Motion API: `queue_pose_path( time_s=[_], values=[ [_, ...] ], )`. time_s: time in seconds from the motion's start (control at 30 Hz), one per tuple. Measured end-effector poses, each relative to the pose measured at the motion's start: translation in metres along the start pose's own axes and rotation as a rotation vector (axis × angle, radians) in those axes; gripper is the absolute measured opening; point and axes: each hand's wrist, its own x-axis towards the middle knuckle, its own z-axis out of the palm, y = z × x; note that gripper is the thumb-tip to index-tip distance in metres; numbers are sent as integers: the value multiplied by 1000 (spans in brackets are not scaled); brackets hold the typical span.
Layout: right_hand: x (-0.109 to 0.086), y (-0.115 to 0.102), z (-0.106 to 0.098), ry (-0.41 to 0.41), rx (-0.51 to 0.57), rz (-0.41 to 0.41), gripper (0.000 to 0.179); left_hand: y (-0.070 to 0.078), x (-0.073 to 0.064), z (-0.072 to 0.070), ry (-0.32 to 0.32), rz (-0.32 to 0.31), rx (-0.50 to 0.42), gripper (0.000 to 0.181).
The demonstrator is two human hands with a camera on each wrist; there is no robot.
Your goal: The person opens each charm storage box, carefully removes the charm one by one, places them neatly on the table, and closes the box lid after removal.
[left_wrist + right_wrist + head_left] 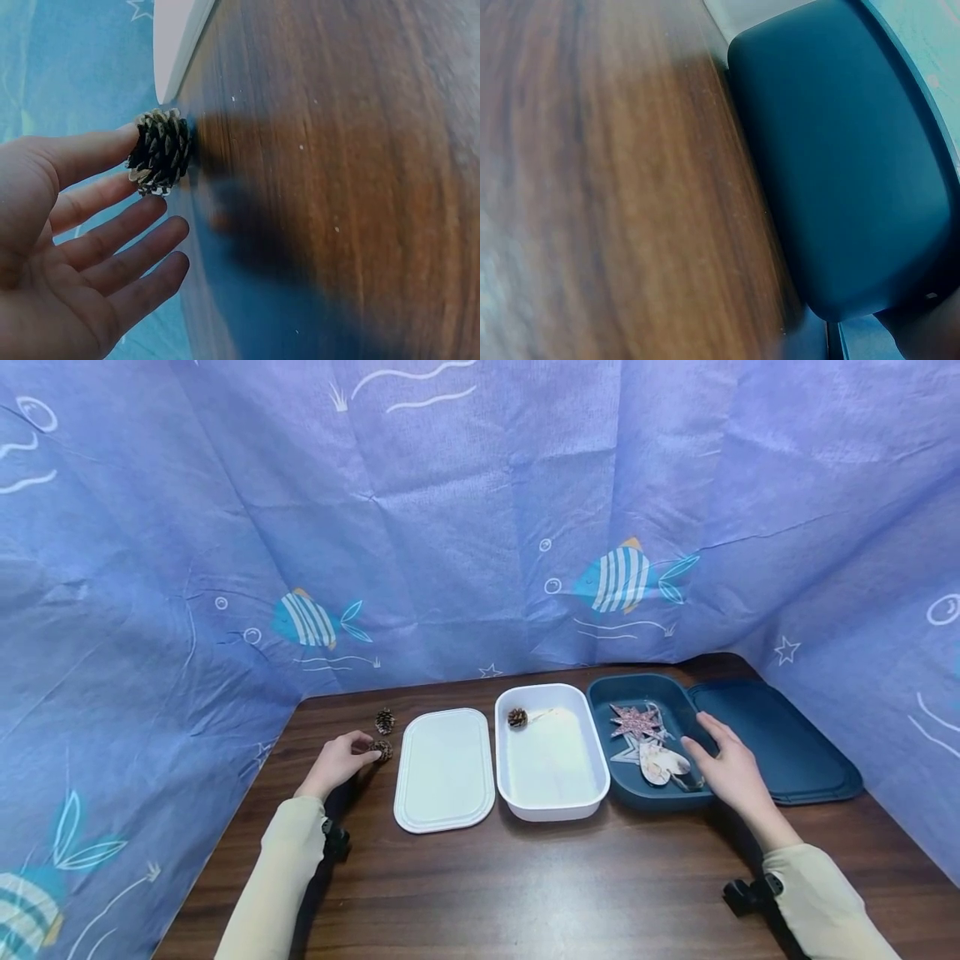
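My left hand [340,763] pinches a small brown pine cone [160,152] between thumb and index finger, its other fingers spread loosely. The cone is close over the wooden table, left of a white lid [445,770]. Just behind it lies another pine cone [385,721]. My right hand [731,768] is at the right rim of a dark blue box [637,793], fingers extended and thumb reaching over the inside. Within that box lie a pinkish star ornament [634,722], a whitish star [627,750] and a pale heart-shaped ornament [656,763]. Most of the right hand is outside its wrist view.
Between the white lid and the blue box stands a white box [551,768], holding a third pine cone [517,717] with a light string or stick. A dark blue lid [780,743] lies at the far right. A blue fish-patterned curtain [465,527] hangs behind the wooden table [480,885].
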Motion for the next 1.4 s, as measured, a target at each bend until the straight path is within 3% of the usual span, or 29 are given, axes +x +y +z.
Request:
queue_pose_path(
  time_s=[0.4,0.83,1.17,1.4],
  values=[
    [0,3,0,3,6,-7,67,1,3,4,-12,0,-2,44],
    [0,4,0,7,5,-8,67,3,4,-3,-19,11,-27,60],
    [0,3,1,2,14,-7,68,18,9,-7,-19,24,-37,58],
    [-2,1,0,10,10,-10,67,44,20,-6,-27,76,-68,55]
  ],
)
